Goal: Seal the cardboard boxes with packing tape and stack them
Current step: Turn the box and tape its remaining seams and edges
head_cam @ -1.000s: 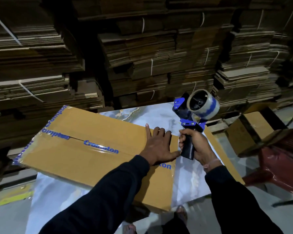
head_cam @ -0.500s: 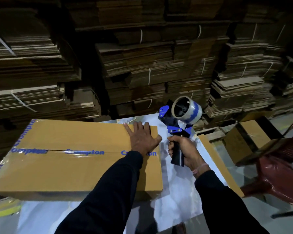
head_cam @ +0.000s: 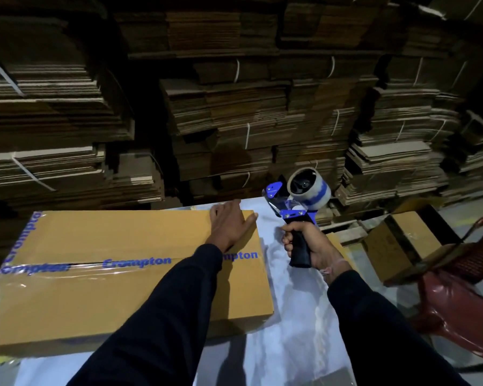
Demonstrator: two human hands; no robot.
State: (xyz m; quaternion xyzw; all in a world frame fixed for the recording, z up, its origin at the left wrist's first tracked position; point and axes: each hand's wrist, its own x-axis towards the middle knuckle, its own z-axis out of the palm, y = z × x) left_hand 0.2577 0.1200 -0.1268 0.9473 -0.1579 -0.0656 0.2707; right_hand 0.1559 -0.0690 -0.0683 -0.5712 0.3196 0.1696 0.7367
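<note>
A flat brown cardboard box (head_cam: 95,302) lies on the white marbled table (head_cam: 290,344). Clear tape with blue "Crompton" lettering runs along its centre seam and wraps over the left end. My left hand (head_cam: 230,225) rests flat on the box's far right corner, fingers spread. My right hand (head_cam: 310,246) grips the black handle of a blue tape dispenser (head_cam: 299,201), held upright just right of the box and clear of it. The roll on it is clear with a blue band.
Tall stacks of bundled flat cardboard (head_cam: 248,112) fill the whole background behind the table. To the right stand another taped box (head_cam: 402,240) on the floor and a dark red plastic chair (head_cam: 463,296). A flat cardboard sheet leans by the table's right edge.
The box has turned from a diagonal to lie square with the table edge and slid left. My left hand moved to its far right corner. The dispenser stayed lifted off the box.
</note>
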